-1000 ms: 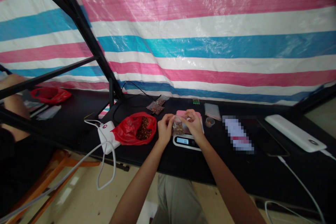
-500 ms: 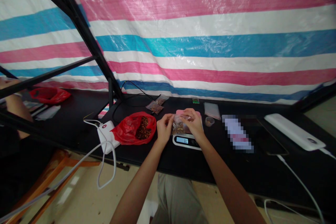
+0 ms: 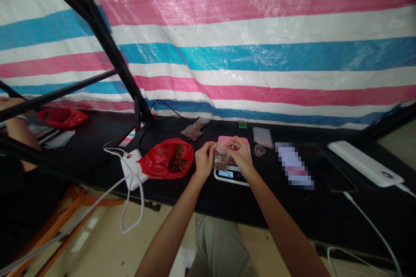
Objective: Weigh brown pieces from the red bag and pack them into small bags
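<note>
Both hands, left hand [image 3: 204,159] and right hand [image 3: 239,153], pinch the top of a small clear bag [image 3: 220,161] just above the scale [image 3: 231,175]. Sealing step, likely; next calls for even pressure along the strip.

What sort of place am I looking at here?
Likely a makeshift packing station: a striped tarp as backdrop, a black table with a digital scale, and a red bag of brown pieces beside it.

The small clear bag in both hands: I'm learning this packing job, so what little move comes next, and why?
Probably pinch its top shut: both the left hand and right hand grip the top edge of the small clear bag, already filled, above the scale.
</note>
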Tool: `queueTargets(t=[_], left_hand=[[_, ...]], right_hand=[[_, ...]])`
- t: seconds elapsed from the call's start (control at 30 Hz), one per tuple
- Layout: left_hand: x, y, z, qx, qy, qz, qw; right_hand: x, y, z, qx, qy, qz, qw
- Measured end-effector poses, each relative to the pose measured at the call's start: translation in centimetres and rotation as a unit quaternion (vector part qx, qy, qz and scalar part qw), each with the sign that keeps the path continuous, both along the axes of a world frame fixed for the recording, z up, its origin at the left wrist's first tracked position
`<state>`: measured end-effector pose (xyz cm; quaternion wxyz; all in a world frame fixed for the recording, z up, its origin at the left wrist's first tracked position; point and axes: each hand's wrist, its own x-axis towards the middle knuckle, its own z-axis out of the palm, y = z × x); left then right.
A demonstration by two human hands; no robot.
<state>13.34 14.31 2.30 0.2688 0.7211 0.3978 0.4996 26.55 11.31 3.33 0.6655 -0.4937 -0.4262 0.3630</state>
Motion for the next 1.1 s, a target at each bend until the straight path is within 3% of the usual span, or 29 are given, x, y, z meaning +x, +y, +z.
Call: queueTargets(t=[0.3, 0.63, 0.87, 1.1], left_hand=[[0.16, -0.21, 0.33, -0.040, -0.059, -0.013, 0.997], [0.39, -0.28, 0.03, -0.038, -0.046, -0.027, 0.998], [0.30, -0.44, 0.08, -0.030, -0.048, -0.032, 0.998], [0.45, -0.57, 0.27, -0.036, -0.056, -0.031, 0.997]], right_hand=[[-0.12, 0.33, -0.32, 0.001, -0.025, 0.002, 1.000], [0.02, 0.15, -0.09, 0.007, -0.052, -0.008, 0.999], [-0.39, 0.39, -0.41, 0.010, 0.021, -0.014, 1.000], [-0.57, 0.12, 0.05, 0.012, 0.022, -0.016, 1.000]])
